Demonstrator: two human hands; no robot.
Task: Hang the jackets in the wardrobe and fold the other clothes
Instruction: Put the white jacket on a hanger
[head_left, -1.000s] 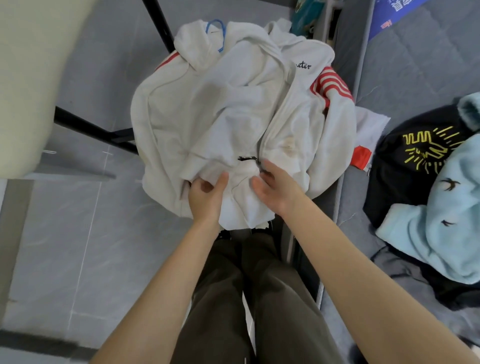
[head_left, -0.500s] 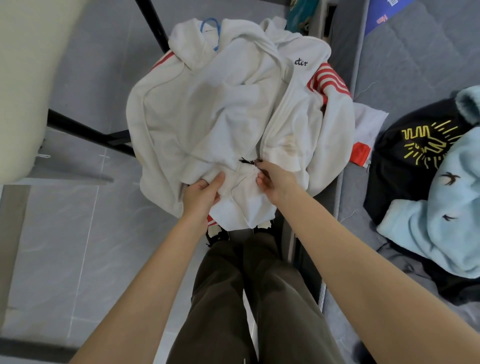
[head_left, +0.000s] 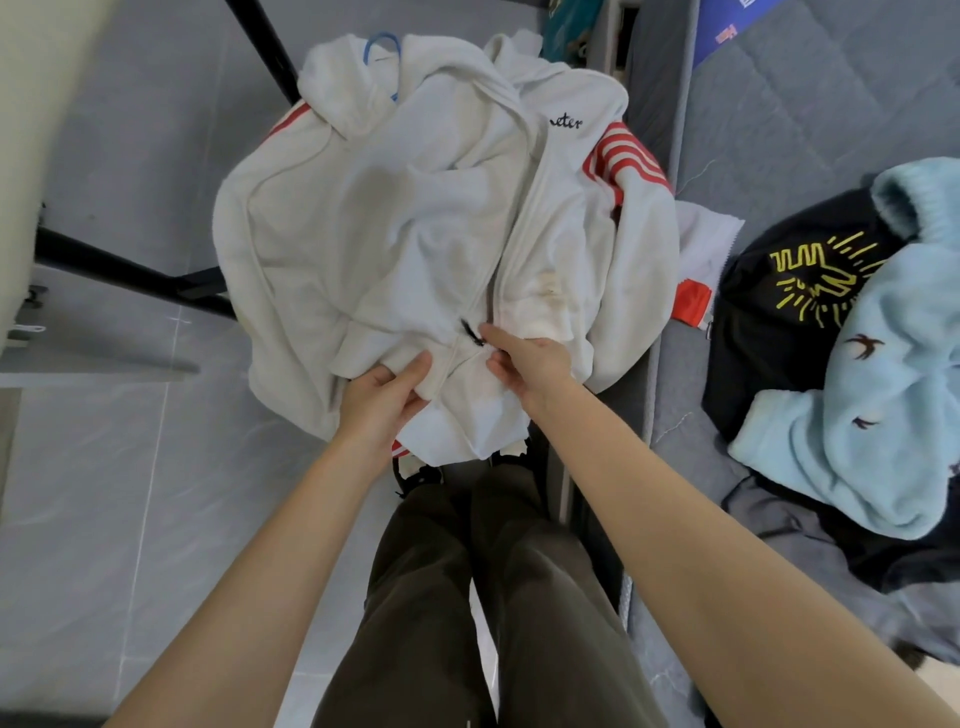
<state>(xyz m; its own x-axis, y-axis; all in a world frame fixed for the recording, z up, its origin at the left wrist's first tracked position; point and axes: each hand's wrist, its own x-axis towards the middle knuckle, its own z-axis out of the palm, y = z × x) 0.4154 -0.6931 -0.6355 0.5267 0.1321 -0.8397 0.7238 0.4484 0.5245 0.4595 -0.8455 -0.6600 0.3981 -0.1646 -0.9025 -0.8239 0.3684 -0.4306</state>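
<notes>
A white zip jacket (head_left: 415, 218) with red stripes hangs bunched on a blue hanger (head_left: 381, 49) in front of me. My left hand (head_left: 382, 397) grips the jacket's lower left front edge, thumb on top of the cloth. My right hand (head_left: 530, 364) pinches the right front edge just beside the small black zipper pull (head_left: 472, 332). The zipper runs up the middle and is partly joined above my hands. The jacket's hem hangs over my knees.
A grey bed (head_left: 779, 130) lies to the right, with a black printed top (head_left: 800, 291) and a light blue fleece garment (head_left: 883, 374) on it. A black metal frame (head_left: 130, 278) crosses the grey tiled floor (head_left: 104, 493) on the left. A pale panel (head_left: 31, 130) stands at far left.
My hands have drawn closer together at the jacket's bottom. The right hand went from lying flat on the cloth to pinching the edge by the zipper pull. The jacket shifted slightly.
</notes>
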